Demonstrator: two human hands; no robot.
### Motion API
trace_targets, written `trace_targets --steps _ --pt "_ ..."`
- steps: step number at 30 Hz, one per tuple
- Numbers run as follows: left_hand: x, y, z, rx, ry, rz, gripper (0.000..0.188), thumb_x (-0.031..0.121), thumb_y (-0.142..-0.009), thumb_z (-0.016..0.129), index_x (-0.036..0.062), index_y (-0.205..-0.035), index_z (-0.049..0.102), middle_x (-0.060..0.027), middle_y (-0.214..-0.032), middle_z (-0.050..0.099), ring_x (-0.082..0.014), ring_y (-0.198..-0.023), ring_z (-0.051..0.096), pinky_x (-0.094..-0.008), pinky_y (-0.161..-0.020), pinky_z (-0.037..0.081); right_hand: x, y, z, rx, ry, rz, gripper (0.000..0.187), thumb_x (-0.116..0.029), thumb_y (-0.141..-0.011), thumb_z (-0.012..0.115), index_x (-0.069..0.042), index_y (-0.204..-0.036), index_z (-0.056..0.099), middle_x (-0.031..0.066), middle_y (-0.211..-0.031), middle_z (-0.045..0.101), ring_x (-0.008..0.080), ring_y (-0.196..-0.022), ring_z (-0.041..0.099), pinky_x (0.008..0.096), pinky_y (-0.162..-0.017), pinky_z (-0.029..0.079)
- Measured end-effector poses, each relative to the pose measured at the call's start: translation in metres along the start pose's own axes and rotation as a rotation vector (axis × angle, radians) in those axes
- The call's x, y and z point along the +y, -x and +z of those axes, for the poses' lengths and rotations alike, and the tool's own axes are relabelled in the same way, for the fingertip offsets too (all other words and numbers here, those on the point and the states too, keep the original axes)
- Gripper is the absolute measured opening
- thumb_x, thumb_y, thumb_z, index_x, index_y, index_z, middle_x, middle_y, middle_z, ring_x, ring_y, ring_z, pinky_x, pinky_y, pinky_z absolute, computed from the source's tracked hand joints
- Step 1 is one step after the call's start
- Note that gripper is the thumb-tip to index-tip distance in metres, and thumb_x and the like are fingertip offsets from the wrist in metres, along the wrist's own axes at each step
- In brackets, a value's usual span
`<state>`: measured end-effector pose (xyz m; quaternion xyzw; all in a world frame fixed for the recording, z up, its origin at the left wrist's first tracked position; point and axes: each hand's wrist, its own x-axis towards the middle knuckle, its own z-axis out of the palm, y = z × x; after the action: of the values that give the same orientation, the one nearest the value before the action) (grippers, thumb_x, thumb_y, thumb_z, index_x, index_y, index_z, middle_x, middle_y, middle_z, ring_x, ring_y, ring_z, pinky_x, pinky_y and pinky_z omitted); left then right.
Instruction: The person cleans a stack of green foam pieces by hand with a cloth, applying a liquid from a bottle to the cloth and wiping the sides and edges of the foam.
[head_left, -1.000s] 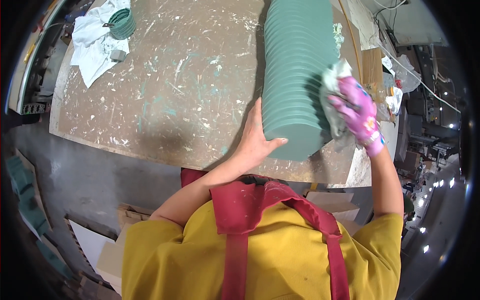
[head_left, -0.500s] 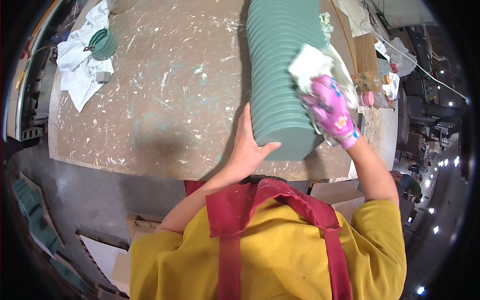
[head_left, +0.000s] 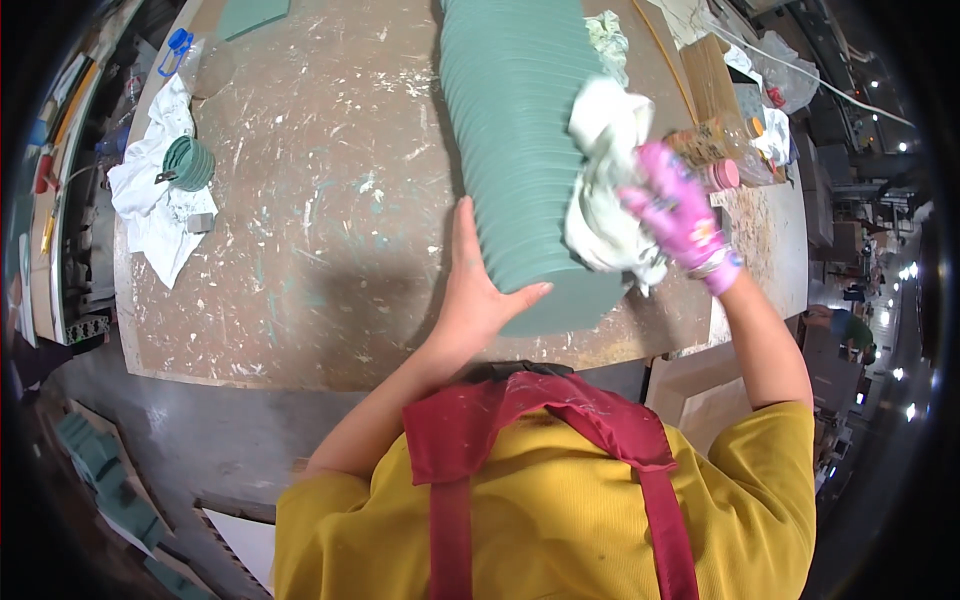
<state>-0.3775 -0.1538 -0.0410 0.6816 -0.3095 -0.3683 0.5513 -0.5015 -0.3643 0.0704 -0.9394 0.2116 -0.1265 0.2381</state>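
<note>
On the paint-stained worktable [head_left: 310, 130], spread left hand [head_left: 474, 302] braces stacked green panels [head_left: 515, 160], seemingly for steadiness, while right hand [head_left: 685, 220] clutches rag [head_left: 603, 215].

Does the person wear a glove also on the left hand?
No, the left hand is bare against the green ridged piece, and only the right hand wears a pink glove.

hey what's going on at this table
A person in a yellow shirt is at a paint-flecked table. The bare left hand rests against the near end of a long, ridged green stack. The pink-gloved right hand holds a white cloth at the stack's right side. To the left, a green ribbed container sits on another cloth.
</note>
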Motion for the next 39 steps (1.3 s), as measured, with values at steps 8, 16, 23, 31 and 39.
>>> trace_targets --steps 8,16,23,31,39 --pt "-0.019 -0.002 0.005 -0.185 0.219 0.043 0.104 0.004 -0.070 0.079 0.0022 -0.146 0.008 -0.0191 -0.145 0.028 -0.0271 -0.131 0.035 -0.0381 -0.108 0.031 -0.052 -0.054 0.095 -0.444 0.056 -0.421 0.023 -0.015 -0.073 0.062 -0.008 -0.094 0.059 0.0130 -0.083 0.058 0.0286 -0.076 0.061 0.0400 -0.068 0.050" --pt "-0.011 0.005 0.010 -0.041 0.218 0.028 0.104 0.002 -0.071 0.075 0.0055 -0.147 0.005 -0.0165 -0.141 0.033 -0.0254 -0.125 0.043 -0.0374 -0.103 0.039 0.005 -0.016 0.050 0.021 0.162 -0.469 0.035 -0.005 -0.079 0.056 -0.003 -0.113 0.056 0.0167 -0.111 0.057 0.0299 -0.098 0.061 0.0394 -0.080 0.052" --pt "-0.010 -0.006 0.008 -0.050 0.063 0.056 0.113 0.004 -0.072 0.074 0.0067 -0.148 -0.009 -0.0205 -0.145 0.025 -0.0289 -0.128 0.038 -0.0384 -0.104 0.038 0.064 0.050 -0.041 0.051 0.108 0.259 0.029 -0.014 -0.086 0.063 0.001 -0.109 0.056 0.0129 -0.097 0.059 0.0265 -0.095 0.059 0.0367 -0.084 0.046" --pt "-0.011 -0.004 0.010 -0.063 0.042 0.051 0.116 0.001 -0.068 0.076 0.0043 -0.148 -0.009 -0.0217 -0.145 0.024 -0.0289 -0.130 0.036 -0.0383 -0.104 0.037 0.005 -0.033 0.018 -0.228 0.165 -0.278 0.033 -0.011 -0.072 0.064 -0.003 -0.104 0.061 0.0177 -0.100 0.054 0.0364 -0.096 0.054 0.0435 -0.085 0.045" --pt "-0.007 0.003 0.004 -0.135 0.267 -0.228 0.098 0.007 -0.065 0.081 -0.0051 -0.139 0.018 -0.0192 -0.134 0.038 -0.0261 -0.123 0.042 -0.0374 -0.101 0.038 -0.079 -0.089 0.116 -0.646 0.488 -0.655 0.018 -0.015 -0.076 0.061 -0.003 -0.089 0.060 0.0113 -0.077 0.063 0.0283 -0.072 0.065 0.0385 -0.069 0.054"
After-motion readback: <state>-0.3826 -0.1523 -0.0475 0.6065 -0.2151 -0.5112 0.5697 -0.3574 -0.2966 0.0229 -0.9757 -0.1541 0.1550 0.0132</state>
